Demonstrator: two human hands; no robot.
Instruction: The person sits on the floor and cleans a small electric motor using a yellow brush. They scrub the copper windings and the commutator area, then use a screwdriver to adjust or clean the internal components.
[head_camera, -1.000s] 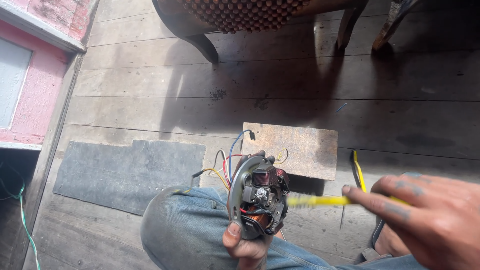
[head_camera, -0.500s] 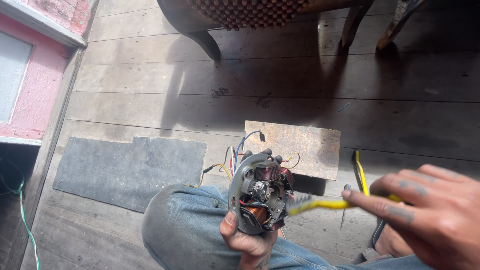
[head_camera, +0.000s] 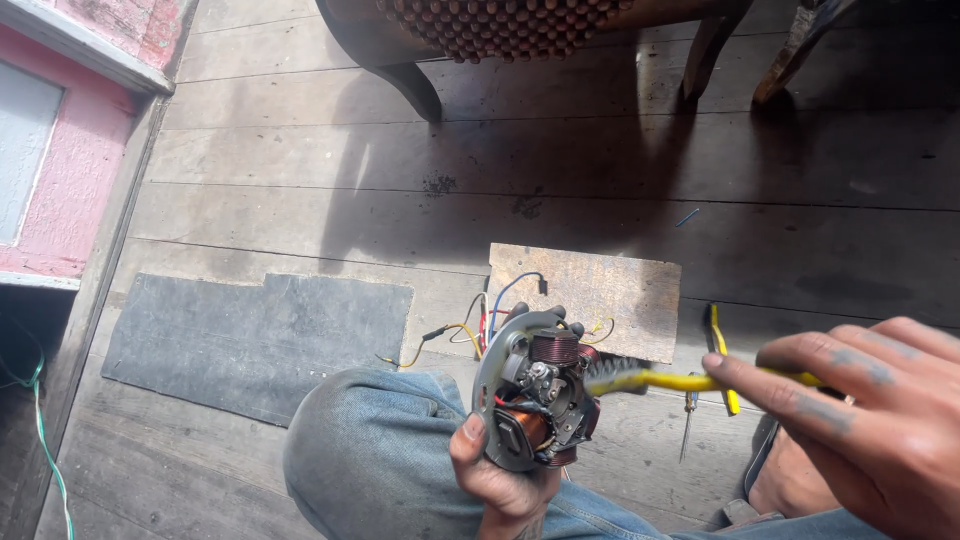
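The round metal stator plate (head_camera: 535, 400), with its copper-wound coils and small metal fittings, stood on edge on the person's denim-covered knee (head_camera: 380, 455), its working face turned toward the camera and the right side. Resting it there probably gave it a steady base while leaving the coil side open to a tool. Coloured wires (head_camera: 480, 325), blue, red and yellow among them, trailed from behind the plate down toward the floor.

The left hand (head_camera: 500, 480) gripped the plate from below, fingers curled shut around its lower rim, thumb pressed on the near edge. That low grip kept the fingers out of the way of the fittings above.

The right hand (head_camera: 860, 420) was closed around a yellow-handled brush (head_camera: 690, 380), index finger stretched along the handle, likely to guide the tip. The dark bristled end lay against the plate's right side, just beside the upper coil.

Beyond the plate, a flat wooden board (head_camera: 590, 290) lay on the plank floor (head_camera: 300, 170), with a dark mat (head_camera: 250, 335) to its left. A yellow-handled tool (head_camera: 718, 350) and a thin screwdriver (head_camera: 687, 425) lay on the floor near the board, within easy reach of the right hand. Furniture legs (head_camera: 410, 85) stood further back.
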